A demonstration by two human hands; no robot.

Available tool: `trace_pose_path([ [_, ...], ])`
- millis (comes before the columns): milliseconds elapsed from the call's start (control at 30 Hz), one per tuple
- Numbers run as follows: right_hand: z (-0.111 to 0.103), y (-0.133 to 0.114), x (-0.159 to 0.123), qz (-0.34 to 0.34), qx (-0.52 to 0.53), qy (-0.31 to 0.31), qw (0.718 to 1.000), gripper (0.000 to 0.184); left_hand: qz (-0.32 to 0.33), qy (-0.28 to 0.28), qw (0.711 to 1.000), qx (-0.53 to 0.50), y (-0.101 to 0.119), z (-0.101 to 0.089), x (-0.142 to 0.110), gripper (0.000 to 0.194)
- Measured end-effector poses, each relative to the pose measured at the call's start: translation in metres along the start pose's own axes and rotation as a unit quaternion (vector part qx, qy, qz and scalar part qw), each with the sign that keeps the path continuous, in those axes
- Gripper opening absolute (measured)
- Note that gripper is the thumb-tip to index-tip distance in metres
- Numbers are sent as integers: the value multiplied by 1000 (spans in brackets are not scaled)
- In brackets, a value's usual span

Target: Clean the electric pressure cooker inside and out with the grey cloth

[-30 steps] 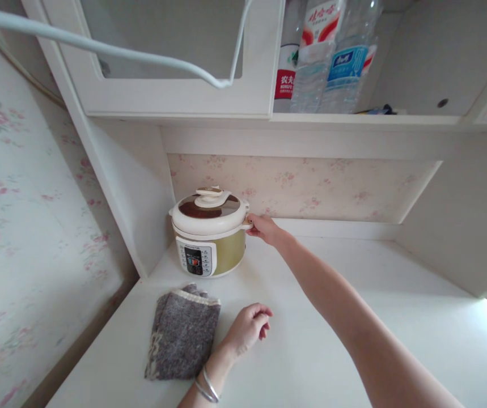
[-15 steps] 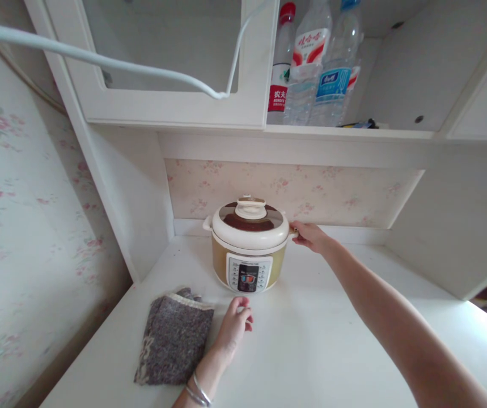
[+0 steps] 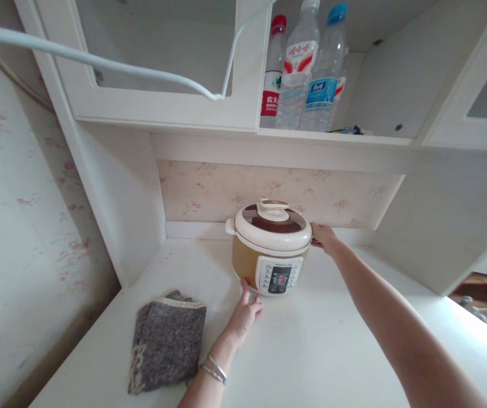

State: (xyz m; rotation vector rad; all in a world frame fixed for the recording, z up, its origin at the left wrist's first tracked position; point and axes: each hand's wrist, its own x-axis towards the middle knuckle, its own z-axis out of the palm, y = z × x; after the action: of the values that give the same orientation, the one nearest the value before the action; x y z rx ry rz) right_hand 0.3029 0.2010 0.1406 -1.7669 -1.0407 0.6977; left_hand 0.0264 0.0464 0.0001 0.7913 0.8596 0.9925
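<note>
1. One cooker (image 3: 269,248) stands before us near the back edge of the surface (image 3: 311,351), roughly midway between its sides and well apart from the left edge.
2. Its panel (image 3: 280,276) faces the front edge, turned a little to our right. We find no long axis in the round body; the lid handle (image 3: 272,211) and the line between the side grips run roughly along the back edge.
3. Our right hand (image 3: 323,237) is closed around the right side grip, which it mostly hides; we judge that grip chosen for a firm hold on a smooth body.
4. Our left hand (image 3: 243,320), bracelet (image 3: 215,371) on the wrist, is loosely open, its fingertips touching the lower front, probably to steady the base. Whether the base sits wholly down, we cannot tell.
5. Folded cloth (image 3: 169,343) lies flat near the left edge, just beside our left forearm, seemingly out of the cooker's way.
6. Above, bottles (image 3: 297,73) stand upright behind the front edge of the shelf (image 3: 379,139), close together, perhaps to save room.
</note>
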Motion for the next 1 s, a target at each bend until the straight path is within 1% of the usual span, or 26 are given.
trace_pose_path([
  [200, -5, -3, 11, -15, -79, 1, 997, 21, 5, 18, 1000, -17, 5, -1, 15, 102],
  [400, -1, -10, 18, -37, -164, 29, 985, 25, 21, 0, 999, -37, 6, -4, 17, 93],
  [500, -2, -19, 14, -45, -206, 33, 977, 23, 23, 10, 999, -32, 5, -3, 16, 92],
  [600, -12, -39, 10, -79, -256, 66, 961, 20, 43, 28, 999, -16, 2, 0, 15, 91],
  [700, -19, -72, 6, -135, -291, 115, 940, 34, 65, 36, 997, 24, -8, 6, 13, 84],
  [767, -14, -96, 0, -183, -312, 107, 926, 41, 65, 15, 996, 57, -15, 11, 11, 84],
  [800, -8, -107, -4, -220, -331, 85, 914, 43, 61, 0, 996, 70, -18, 13, 9, 85],
  [833, 0, -118, -10, -268, -361, 54, 891, 43, 55, -13, 995, 79, -19, 15, 9, 87],
  [900, 19, -135, -21, -366, -434, -7, 824, 43, 47, -29, 995, 85, -20, 16, 8, 90],
  [933, 28, -141, -26, -399, -463, -30, 791, 42, 46, -34, 995, 87, -19, 15, 7, 91],
  [967, 36, -146, -30, -421, -483, -51, 766, 40, 45, -36, 994, 88, -17, 14, 7, 91],
  [1000, 43, -150, -33, -432, -498, -75, 748, 38, 43, -38, 994, 89, -15, 13, 7, 92],
])
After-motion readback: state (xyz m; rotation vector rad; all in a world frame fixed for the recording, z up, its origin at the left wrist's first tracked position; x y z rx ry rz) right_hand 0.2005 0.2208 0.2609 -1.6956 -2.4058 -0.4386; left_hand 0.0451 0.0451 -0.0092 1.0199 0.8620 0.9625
